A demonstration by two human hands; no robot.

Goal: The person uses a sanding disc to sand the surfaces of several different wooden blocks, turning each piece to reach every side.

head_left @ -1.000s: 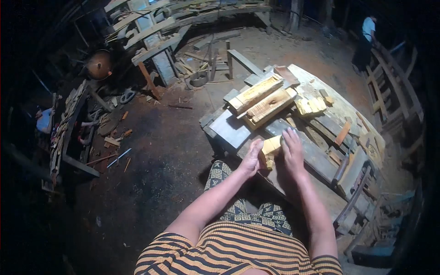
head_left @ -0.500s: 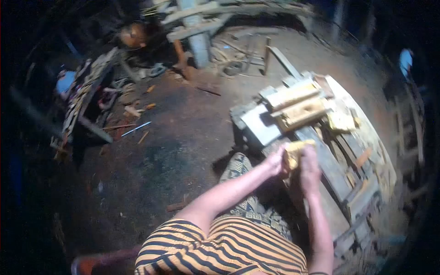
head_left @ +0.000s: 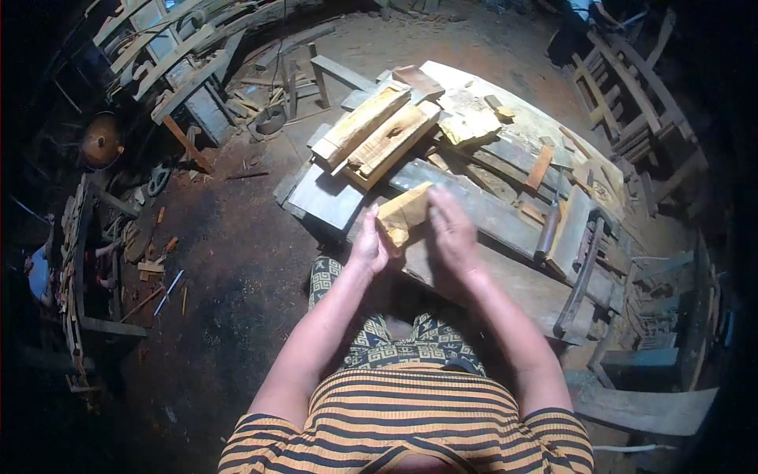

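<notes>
A yellow wooden block (head_left: 407, 212) with a rough, chipped near end is held up in front of my body. My left hand (head_left: 369, 246) is closed around its left side. On the opposite side, my right hand (head_left: 455, 237) has its fingers stretched out along the block, slightly blurred; its palm is turned toward the wood. Beyond the hands, two hollowed, pale wooden pieces (head_left: 387, 134) lie side by side on the workbench (head_left: 505, 288). A jagged yellow offcut (head_left: 471, 126) lies to their right.
A wooden-handled tool (head_left: 549, 227) and a long clamp-like bar (head_left: 580, 276) lie on the bench's right side. Small wood pieces (head_left: 540, 167) lie nearby. Planks are stacked at the upper left, a wooden rack (head_left: 639, 95) stands at right, and scraps litter the dark floor at left.
The view has swung to the right, so the bench sits more central. The block remains between my hands, now tilted with more of its broad face showing; my right fingers lie straighter.
</notes>
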